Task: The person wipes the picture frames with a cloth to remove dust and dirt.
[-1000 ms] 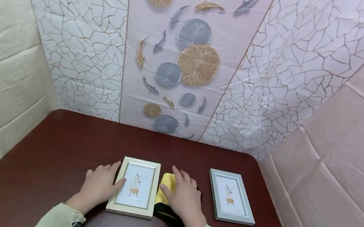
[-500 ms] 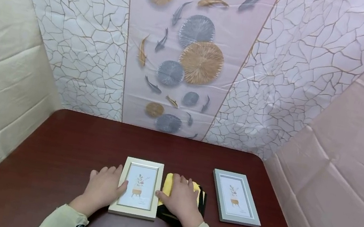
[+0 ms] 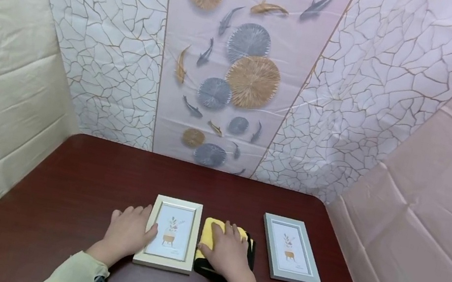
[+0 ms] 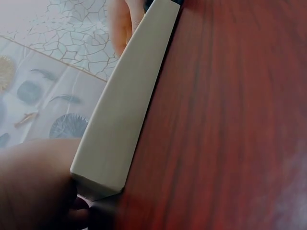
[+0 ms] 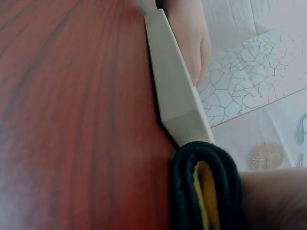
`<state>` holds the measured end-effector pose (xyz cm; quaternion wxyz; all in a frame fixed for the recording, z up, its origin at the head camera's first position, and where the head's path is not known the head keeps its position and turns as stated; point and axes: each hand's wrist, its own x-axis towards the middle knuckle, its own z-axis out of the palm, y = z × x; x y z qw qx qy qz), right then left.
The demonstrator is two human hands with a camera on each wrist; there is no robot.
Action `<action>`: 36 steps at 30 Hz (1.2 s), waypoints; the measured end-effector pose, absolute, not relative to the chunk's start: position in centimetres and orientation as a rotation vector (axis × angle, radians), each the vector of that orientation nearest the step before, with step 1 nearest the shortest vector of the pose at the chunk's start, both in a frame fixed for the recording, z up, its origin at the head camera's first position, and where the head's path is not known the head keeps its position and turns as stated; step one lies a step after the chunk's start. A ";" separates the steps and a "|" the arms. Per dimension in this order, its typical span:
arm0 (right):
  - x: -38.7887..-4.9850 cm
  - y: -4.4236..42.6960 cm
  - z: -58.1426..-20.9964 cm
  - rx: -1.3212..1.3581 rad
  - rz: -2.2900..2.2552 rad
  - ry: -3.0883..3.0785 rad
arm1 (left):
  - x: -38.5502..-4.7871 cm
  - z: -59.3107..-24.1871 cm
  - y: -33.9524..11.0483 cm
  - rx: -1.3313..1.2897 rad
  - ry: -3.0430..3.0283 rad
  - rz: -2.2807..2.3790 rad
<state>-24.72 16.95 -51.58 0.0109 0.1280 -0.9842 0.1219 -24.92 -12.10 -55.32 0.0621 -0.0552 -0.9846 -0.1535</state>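
Note:
A cream picture frame (image 3: 193, 240) with a potted-plant print lies face up on the table. My left hand (image 3: 125, 231) holds it at its left side, thumb over the front and the other fingers along the outer edge. In the left wrist view the frame's near side (image 4: 124, 105) shows, with part of the left hand (image 4: 36, 179) beside it. Right of the frame, a folded yellow cloth with black edging (image 3: 207, 233) lies close by. My right hand (image 3: 229, 256) rests on top of this cloth, fingers extended. The cloth's folded layers (image 5: 182, 187) show in the right wrist view.
A second picture frame, pale blue-grey (image 3: 312, 280), lies face up to the right, apart from the cloth. The dark red table (image 3: 64, 194) ends at a patterned backdrop (image 3: 112, 67), with plain fabric walls at both sides.
My right hand, at first above the cloth with raised fingers, has come down onto it and shifted slightly. My left hand stays at the cream frame. The head view has shifted a little.

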 end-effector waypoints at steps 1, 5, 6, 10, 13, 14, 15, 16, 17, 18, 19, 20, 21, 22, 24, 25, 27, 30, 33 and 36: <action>-24.7 17.0 -51.5 0.406 0.358 -3.052 | -25.0 -55.4 -12.1 -0.169 -2.974 -0.469; -24.5 17.6 -51.1 0.444 0.293 -2.968 | -25.3 -55.5 -12.0 -0.169 -2.975 -0.484; -24.5 17.8 -51.1 0.458 0.284 -2.949 | -25.4 -55.6 -12.0 -0.169 -2.975 -0.481; -24.7 18.5 -51.2 0.512 0.291 -2.919 | -25.5 -55.6 -11.9 -0.155 -2.973 -0.490; -24.9 18.9 -50.9 0.527 0.353 -2.918 | -25.8 -55.4 -11.9 -0.153 -2.973 -0.481; -24.9 19.0 -50.8 0.526 0.383 -2.920 | -25.9 -55.3 -11.9 -0.153 -2.973 -0.480; -24.9 19.0 -50.8 0.526 0.410 -2.918 | -26.0 -55.2 -11.9 -0.155 -2.973 -0.473; -24.9 19.0 -50.8 0.531 0.434 -2.910 | -26.1 -55.2 -11.9 -0.157 -2.973 -0.466; -24.8 19.0 -50.8 0.532 0.454 -2.902 | -26.2 -55.1 -11.9 -0.156 -2.975 -0.458; -24.8 19.0 -50.8 0.536 0.473 -2.891 | -26.3 -55.1 -12.0 -0.155 -2.975 -0.456; -24.7 18.9 -50.9 0.542 0.490 -2.878 | -26.4 -55.1 -12.0 -0.150 -2.979 -0.453; -24.6 18.9 -50.9 0.548 0.500 -2.866 | -26.6 -55.1 -12.1 -0.147 -2.982 -0.452; -24.5 18.8 -50.9 0.557 0.506 -2.849 | -26.6 -55.1 -12.2 -0.142 -2.986 -0.453; -24.4 18.7 -50.9 0.577 0.502 -2.826 | -26.7 -55.1 -12.2 -0.135 -2.991 -0.456; -23.9 18.6 -50.6 0.620 0.479 -2.783 | -26.8 -55.2 -12.3 -0.125 -2.998 -0.467; -23.7 18.5 -50.4 0.650 0.454 -2.757 | -26.8 -55.2 -12.3 -0.121 -3.001 -0.472; -23.3 18.4 -50.1 0.711 0.392 -2.708 | -26.8 -55.2 -12.4 -0.116 -3.002 -0.482; -22.7 18.2 -49.8 0.795 0.293 -2.662 | -26.8 -55.2 -12.5 -0.108 -3.012 -0.489; -22.3 17.9 -49.6 0.871 0.233 -2.650 | -26.8 -55.1 -12.6 -0.104 -3.019 -0.493; -21.9 17.7 -49.7 0.920 0.197 -2.664 | -26.8 -55.1 -12.7 -0.106 -3.020 -0.496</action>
